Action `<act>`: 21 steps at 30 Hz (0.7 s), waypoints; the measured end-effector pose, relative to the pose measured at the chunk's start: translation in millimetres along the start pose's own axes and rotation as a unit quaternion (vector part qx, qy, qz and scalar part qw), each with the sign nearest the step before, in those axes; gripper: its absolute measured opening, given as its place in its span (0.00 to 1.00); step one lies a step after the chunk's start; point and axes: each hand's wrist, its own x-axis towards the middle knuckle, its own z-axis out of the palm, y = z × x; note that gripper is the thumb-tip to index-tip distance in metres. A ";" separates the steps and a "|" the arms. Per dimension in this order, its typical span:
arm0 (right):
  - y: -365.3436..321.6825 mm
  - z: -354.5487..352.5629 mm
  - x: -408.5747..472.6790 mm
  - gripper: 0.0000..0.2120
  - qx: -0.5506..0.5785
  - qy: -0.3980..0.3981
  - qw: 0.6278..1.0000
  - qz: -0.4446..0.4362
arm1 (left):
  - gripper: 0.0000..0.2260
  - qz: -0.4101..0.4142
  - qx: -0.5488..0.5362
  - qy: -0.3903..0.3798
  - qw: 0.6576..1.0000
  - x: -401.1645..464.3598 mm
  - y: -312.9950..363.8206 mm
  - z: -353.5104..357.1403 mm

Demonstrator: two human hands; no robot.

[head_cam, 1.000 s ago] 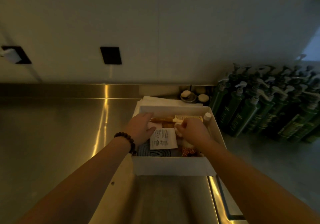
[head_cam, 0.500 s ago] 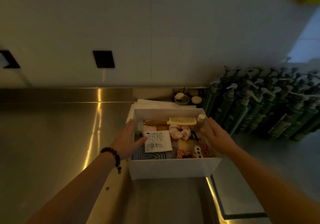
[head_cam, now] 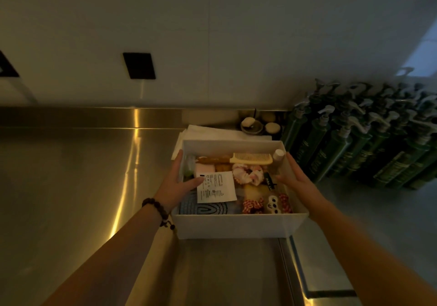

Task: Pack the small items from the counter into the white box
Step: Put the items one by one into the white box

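Many small items, a comb (head_cam: 251, 158) and paper slip (head_cam: 216, 186) among them, fill the white box (head_cam: 236, 226) on the steel counter (head_cam: 71, 175), where the left hand (head_cam: 176, 182) and right hand (head_cam: 295, 178) bracket its side walls, fingers straight, thumbs inside, so packing looks finished and a level, two-sided lift seems next.

Open-topped rectangular white box (head_cam: 238, 226), upright near the worktop's right edge. Contents: cream plastic comb (head_cam: 251, 158) along the far wall; small white-capped bottle (head_cam: 278, 155), far-right corner; pink-and-white fabric scrunchie (head_cam: 247, 174), centre; printed white paper slip (head_cam: 216, 186) overlapping a blue patterned cloth (head_cam: 203, 208), near-left; red-and-white checked bow (head_cam: 253, 205), near-right.
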 end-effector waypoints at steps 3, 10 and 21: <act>-0.5 2.3 -4.5 0.32 0.021 -0.007 1.000 -0.001 | 0.40 -0.040 -0.021 0.000 0.999 -6.1 0.4 1.2; 15.8 8.1 -42.0 0.34 0.026 -0.013 1.000 0.001 | 0.29 -0.028 -0.069 -0.026 0.997 -47.9 -0.4 -1.1; 23.5 11.1 -70.3 0.39 0.047 -0.023 0.999 0.004 | 0.30 -0.029 -0.070 -0.013 0.997 -74.5 -12.4 -3.9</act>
